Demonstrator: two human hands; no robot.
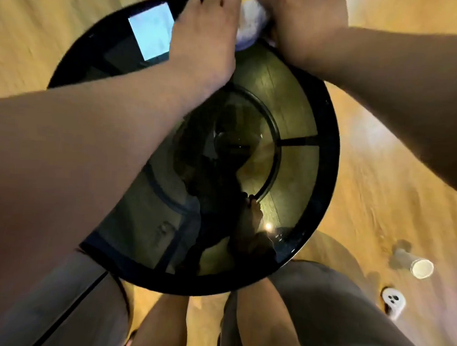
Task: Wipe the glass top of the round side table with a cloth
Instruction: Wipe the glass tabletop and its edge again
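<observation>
Both forearms reach over glass top (pixel 297 97); hands (pixel 203 42) bunch cloth (pixel 251 21).

Glass top (pixel 297 102) bare, open for passing; both forearms cross above it. Far edge crowded by left hand (pixel 201 42), right hand (pixel 300 27), cloth (pixel 249 23).

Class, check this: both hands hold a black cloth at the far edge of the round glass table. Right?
Not quite. The head view shows the cloth is white, not black. The left hand and right hand do hold it at the far edge of the round glass table.
</observation>
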